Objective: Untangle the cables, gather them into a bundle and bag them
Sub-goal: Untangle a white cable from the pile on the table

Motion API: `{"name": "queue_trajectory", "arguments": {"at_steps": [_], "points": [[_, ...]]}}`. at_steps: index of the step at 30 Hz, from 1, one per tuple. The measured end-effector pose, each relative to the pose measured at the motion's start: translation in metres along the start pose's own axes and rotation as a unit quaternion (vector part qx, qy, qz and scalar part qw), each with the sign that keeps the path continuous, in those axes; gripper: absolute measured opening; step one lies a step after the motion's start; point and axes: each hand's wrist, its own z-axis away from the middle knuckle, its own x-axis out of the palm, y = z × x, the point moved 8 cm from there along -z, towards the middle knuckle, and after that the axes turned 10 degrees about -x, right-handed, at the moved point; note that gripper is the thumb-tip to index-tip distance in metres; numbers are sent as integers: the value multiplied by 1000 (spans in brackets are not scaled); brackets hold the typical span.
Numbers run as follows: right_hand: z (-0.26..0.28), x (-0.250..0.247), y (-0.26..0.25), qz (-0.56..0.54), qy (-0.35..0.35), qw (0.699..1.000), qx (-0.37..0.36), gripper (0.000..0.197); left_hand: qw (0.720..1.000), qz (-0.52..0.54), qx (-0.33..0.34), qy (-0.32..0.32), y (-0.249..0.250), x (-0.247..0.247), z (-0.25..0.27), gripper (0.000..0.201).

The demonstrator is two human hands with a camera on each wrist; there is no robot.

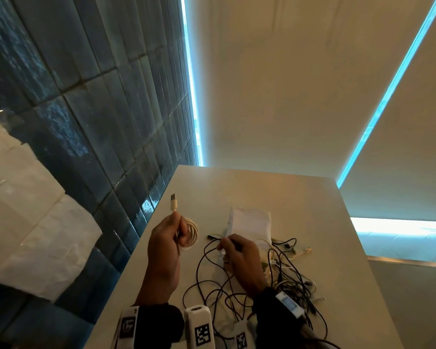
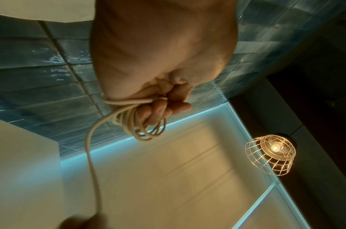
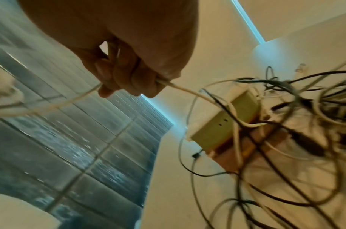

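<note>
My left hand (image 1: 170, 235) grips a coil of cream-white cable (image 1: 192, 231) over the table's left side, and its USB plug (image 1: 173, 202) sticks up above the fist. In the left wrist view the coil (image 2: 136, 124) is looped round the curled fingers (image 2: 162, 106), with one strand (image 2: 92, 167) trailing away. My right hand (image 1: 228, 245) pinches that white cable (image 3: 187, 89) between its fingers (image 3: 129, 75), just left of a tangle of black and white cables (image 1: 290, 273). A white bag (image 1: 249, 222) lies flat behind the hands.
The pale table (image 1: 332, 235) butts against a dark blue tiled wall (image 1: 86, 122) on the left. Its right edge drops to the floor. A wire-cage lamp (image 2: 271, 153) shows in the left wrist view. Marker-tagged wrist devices (image 1: 199, 326) sit at the near edge.
</note>
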Motion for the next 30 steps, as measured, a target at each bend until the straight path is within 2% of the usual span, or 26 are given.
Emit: {"name": "queue_trajectory", "arguments": {"at_steps": [3, 6, 11, 18, 23, 26, 30], "points": [[-8, -5, -44, -31, 14, 998, -46, 23, 1000, -14, -14, 18, -5, 6, 1, 42], [-6, -2, -83, -58, -12, 992, -111, 22, 999, -3, -32, 26, -10, 10, 3, 41], [5, 12, -95, -29, -85, 983, -159, 21, 998, 28, -61, 5, -14, 16, 6, 42], [6, 17, -78, 5, -148, 980, -133, 23, 992, 44, -100, -57, -15, 36, 16, 39], [10, 18, -64, -86, -164, 980, -73, 33, 990, 61, -98, -84, -18, 42, 15, 40], [12, 18, -62, -99, -167, 978, -72, 35, 990, 69, -98, -81, -25, 42, 13, 37], [15, 20, -46, -83, -172, 980, -55, 36, 989, 113, -78, -46, -23, 35, 11, 33]]}}
